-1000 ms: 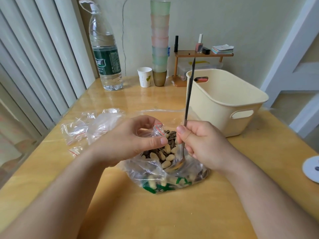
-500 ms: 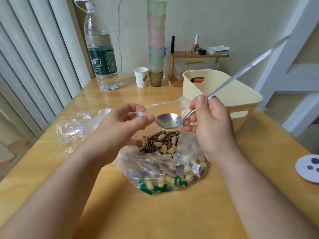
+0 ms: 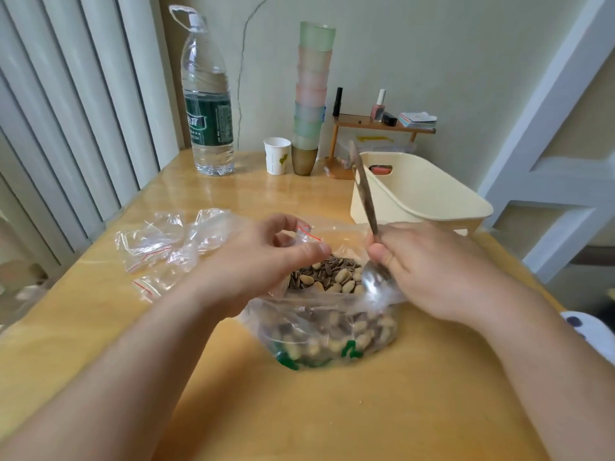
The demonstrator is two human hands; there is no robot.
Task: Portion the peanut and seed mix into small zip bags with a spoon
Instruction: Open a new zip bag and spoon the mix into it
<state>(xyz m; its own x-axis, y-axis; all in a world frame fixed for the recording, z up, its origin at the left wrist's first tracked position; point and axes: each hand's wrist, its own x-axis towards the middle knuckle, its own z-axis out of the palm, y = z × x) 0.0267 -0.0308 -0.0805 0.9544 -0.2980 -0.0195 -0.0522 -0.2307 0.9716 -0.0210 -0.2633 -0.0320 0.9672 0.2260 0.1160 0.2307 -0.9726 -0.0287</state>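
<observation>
A large clear bag point(image 3: 327, 331) of peanut and sunflower seed mix point(image 3: 327, 276) stands open at the table's middle. My left hand point(image 3: 263, 264) pinches a small zip bag point(image 3: 304, 232) with a red strip just above the big bag's left rim. My right hand point(image 3: 429, 267) grips a metal spoon point(image 3: 374, 281). The spoon's bowl points down into the right side of the big bag's mouth, and its handle slants up toward the basket.
Several empty small zip bags point(image 3: 166, 242) lie left of my hands. A cream plastic basket point(image 3: 419, 197) stands behind my right hand. A water bottle point(image 3: 208, 108), a paper cup point(image 3: 276, 156), stacked cups point(image 3: 311, 98) and a small wooden shelf point(image 3: 382, 126) line the back wall.
The spoon was lifted out and held empty near the small bag half a second ago. It has now swung back down, bowl first, into the big bag.
</observation>
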